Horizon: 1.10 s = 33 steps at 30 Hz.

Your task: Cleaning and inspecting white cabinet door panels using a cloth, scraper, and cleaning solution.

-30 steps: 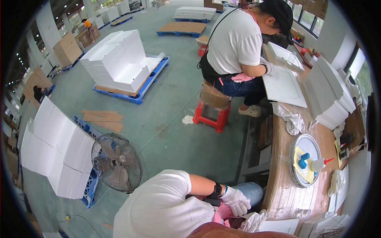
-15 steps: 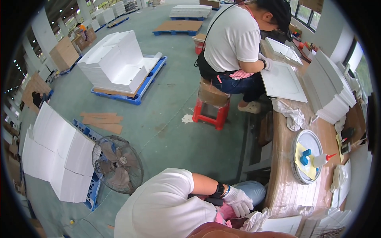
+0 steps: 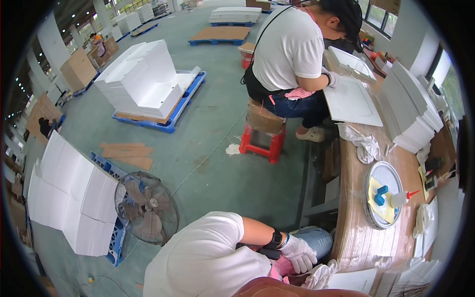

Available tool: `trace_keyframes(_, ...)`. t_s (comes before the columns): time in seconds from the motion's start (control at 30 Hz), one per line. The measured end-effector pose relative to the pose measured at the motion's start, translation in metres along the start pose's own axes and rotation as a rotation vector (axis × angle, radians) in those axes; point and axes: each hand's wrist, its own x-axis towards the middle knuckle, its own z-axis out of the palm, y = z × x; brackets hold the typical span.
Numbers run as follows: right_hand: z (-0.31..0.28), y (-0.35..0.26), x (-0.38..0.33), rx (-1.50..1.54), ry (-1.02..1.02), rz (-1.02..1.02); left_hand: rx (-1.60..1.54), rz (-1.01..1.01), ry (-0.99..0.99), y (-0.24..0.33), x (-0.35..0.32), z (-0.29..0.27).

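My left hand (image 3: 298,253), in a white knit glove with a black band at the wrist, hangs low over my lap beside the worktable. Its fingers curl together against pink cloth (image 3: 283,266); what lies under them is hidden. Right by it, at the lower edge, is a crumpled white glove shape (image 3: 321,275); whether my right hand is inside it I cannot make out. My jeans-clad knee (image 3: 316,239) touches the table's near side. On the wrapped tabletop (image 3: 354,242) stands a round white lid (image 3: 374,173) bearing blue blocks (image 3: 380,195) and a red-tipped squeeze bottle (image 3: 400,199).
A co-worker (image 3: 287,49) sits on a red stool (image 3: 261,143), gloved hands over a white panel (image 3: 352,101). Stacked white panels (image 3: 409,106) stand along the table. A floor fan (image 3: 147,208) is behind me, near white boards (image 3: 74,198) on a blue pallet.
The view has shifted very slightly. My left hand stays in nearly the same place over the pink cloth. Far left, a person in orange has changed posture.
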Motion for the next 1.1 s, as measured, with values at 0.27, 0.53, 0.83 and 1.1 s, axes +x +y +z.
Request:
trace_keyframes(0.27,-0.017,-0.025,0.024,-0.072,-0.296,0.361,0.243,0.029,0.282,-0.005,0.005,0.011)
trace_keyframes(0.53,-0.027,-0.036,0.054,-0.219,-0.601,0.581,0.315,0.013,0.33,-0.005,0.01,0.002)
trace_keyframes(0.83,-0.055,-0.042,0.015,-0.417,-0.657,0.774,0.314,-0.044,0.497,-0.007,0.022,0.05)
trace_keyframes(1.1,-0.057,-0.047,0.021,-0.191,-0.389,0.756,2.231,-0.002,0.341,-0.029,0.065,0.029)
